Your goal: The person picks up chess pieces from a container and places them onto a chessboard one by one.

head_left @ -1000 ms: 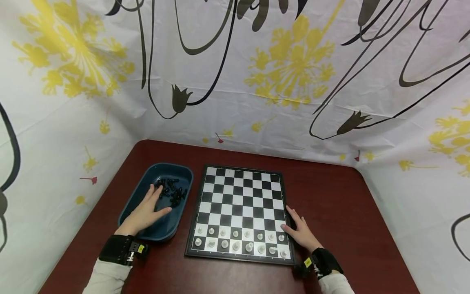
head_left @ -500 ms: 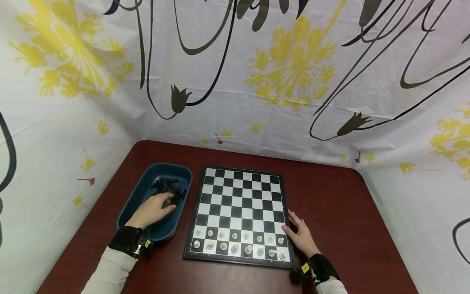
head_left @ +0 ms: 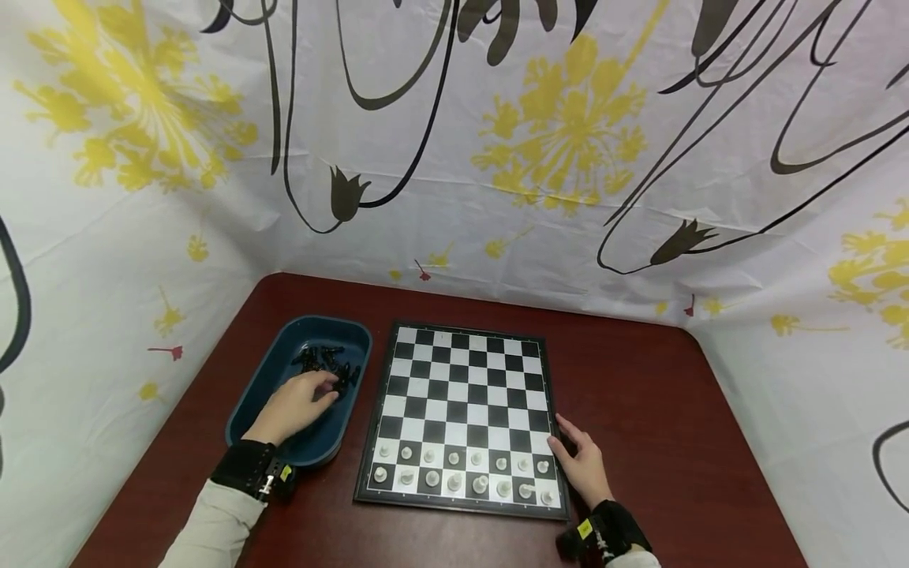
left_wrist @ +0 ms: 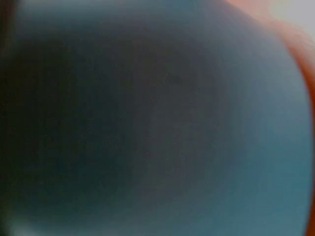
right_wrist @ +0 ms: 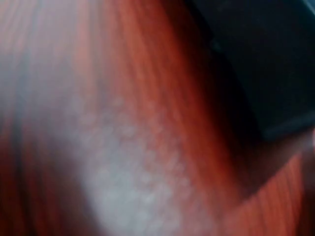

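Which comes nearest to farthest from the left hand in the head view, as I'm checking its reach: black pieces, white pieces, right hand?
1. black pieces, in the blue tray at the left hand's fingertips.
2. white pieces, on the chessboard's near rows.
3. right hand, at the board's right edge.

Head cam looks down over table from front; wrist cams too close, blurred: tray, tabletop.

Blurred red-brown table beside dark board edge.
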`<state>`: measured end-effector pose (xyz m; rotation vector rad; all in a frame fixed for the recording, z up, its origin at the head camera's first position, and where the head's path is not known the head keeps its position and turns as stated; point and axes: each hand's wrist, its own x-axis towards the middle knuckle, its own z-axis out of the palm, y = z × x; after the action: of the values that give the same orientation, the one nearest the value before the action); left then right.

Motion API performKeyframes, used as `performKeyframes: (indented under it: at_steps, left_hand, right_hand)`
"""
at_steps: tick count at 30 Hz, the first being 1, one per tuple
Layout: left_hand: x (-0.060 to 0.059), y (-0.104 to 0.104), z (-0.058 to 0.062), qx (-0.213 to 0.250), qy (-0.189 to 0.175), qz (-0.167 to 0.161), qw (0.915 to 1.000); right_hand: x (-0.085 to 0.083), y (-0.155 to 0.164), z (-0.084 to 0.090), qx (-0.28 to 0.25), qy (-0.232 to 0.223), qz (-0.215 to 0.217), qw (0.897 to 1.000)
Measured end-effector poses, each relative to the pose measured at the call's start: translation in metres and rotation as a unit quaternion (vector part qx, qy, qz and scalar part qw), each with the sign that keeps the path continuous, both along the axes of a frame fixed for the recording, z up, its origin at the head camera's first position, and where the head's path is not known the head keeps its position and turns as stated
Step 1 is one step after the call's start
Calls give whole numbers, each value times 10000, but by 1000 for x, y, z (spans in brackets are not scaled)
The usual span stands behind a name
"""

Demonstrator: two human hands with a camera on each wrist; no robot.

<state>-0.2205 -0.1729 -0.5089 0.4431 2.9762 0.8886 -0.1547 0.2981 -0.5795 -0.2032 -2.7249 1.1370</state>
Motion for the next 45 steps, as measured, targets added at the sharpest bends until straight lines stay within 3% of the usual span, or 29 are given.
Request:
performKeyframes:
  at_steps: [3,7,13,21,27,35,45]
  left_hand:
    - [-1,1,2,21,169,64,9998]
    - [-2,0,2,-214,-17,-4,9998]
    - [-4,-1,-11,-501,-269,71,9984]
    - [-23,3,-22,-713,-311,161,9968]
    - [-31,9,-22,-944,-611,127,9936]
    - [-31,12,-18,-729,-599,116,9955]
    - [-27,9,-11,-401,-174,226,9988]
  right_hand:
    - [2,0,-1,-156,87,36,9998]
    - [4,0,-3,-279,223,82,9993]
    - [4,0,-4,-223,365,-3,9991]
    - [3,0,-7,-165,297,-56,9994]
    - [4,1,-8,-146,206,-100,9996]
    - [3,1,-7,-168,118,-165,9997]
    - [0,1,-7,-65,82,-128,9999]
